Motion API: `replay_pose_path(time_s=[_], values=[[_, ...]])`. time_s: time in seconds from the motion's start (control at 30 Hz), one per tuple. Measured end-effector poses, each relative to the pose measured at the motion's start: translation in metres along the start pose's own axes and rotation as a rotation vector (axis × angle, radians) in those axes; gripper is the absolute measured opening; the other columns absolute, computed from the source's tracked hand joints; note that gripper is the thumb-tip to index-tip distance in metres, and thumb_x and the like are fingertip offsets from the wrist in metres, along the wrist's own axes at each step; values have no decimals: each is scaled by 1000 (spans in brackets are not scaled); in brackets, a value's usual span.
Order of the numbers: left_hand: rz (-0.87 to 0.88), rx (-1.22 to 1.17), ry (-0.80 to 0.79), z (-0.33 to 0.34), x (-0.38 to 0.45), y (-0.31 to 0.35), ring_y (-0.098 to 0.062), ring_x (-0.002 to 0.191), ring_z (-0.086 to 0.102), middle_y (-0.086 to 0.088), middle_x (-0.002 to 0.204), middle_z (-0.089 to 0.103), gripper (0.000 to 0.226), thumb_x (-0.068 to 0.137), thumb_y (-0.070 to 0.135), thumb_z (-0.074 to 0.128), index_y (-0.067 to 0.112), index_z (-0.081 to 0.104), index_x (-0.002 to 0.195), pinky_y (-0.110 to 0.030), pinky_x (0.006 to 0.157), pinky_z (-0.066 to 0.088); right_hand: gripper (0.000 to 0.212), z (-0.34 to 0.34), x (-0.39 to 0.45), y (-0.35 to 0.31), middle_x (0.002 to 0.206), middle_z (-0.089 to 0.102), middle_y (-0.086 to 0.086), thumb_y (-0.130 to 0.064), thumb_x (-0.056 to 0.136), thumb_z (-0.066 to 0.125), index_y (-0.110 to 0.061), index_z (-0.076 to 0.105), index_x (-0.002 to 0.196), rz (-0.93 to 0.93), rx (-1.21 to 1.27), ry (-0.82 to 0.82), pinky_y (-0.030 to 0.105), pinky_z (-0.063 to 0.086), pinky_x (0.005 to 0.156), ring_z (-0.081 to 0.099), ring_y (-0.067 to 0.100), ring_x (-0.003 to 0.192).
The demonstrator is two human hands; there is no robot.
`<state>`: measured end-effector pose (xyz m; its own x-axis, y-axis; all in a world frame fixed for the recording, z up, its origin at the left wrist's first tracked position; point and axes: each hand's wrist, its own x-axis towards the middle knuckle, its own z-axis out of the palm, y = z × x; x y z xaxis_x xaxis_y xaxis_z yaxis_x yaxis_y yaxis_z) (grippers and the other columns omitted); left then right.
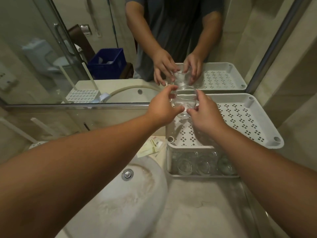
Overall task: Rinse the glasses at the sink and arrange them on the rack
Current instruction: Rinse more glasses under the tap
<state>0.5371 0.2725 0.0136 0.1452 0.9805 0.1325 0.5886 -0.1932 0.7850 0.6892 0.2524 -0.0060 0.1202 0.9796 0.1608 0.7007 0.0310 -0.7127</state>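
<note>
Fingers [172, 96] of the left hand [161, 107] and right hand [205, 112] are curled around a clear glass tumbler [185, 100] — held over the rack's [257, 107] perforated upper tray; more glasses [202, 164] are stored on the lower tier — beside the sink [120, 203].

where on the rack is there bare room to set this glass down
The top tray is bare from its right rim to the back corner post; both hands hold the glass over its far left corner. The lower shelf is crowded with glasses.
</note>
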Motion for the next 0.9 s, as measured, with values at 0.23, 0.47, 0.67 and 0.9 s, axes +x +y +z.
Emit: replay_pose_path(time_s=[0.23,0.47,0.67,0.9], values=[[29,87,38,4,7,-8,-18,123,55,1,145,53,76,81,27,81,28,41,145,-21,84,40,67,9,8,2,135,50,5,-21,92,66,-22,32,149,15,-21,-6,46,50,96,59,24,114],[-13,55,43,8,15,-13,-14,114,56,-1,142,54,73,83,26,79,35,38,144,-15,69,40,67,12,11,0,134,52,3,-19,88,71,-22,35,145,29,61,62,37,52,93,60,17,108],[-26,33,24,10,12,-16,-22,122,57,-4,141,55,74,87,27,75,37,33,147,-28,83,49,40,16,6,7,95,57,-2,-24,85,76,-20,43,109,51,97,141,16,38,63,56,6,81],[-9,112,7,7,4,-15,-8,100,56,-5,144,53,83,88,27,73,36,22,153,-8,63,38,47,4,2,-1,107,60,-2,-31,86,75,-20,47,121,91,69,77,31,51,80,62,16,93]])
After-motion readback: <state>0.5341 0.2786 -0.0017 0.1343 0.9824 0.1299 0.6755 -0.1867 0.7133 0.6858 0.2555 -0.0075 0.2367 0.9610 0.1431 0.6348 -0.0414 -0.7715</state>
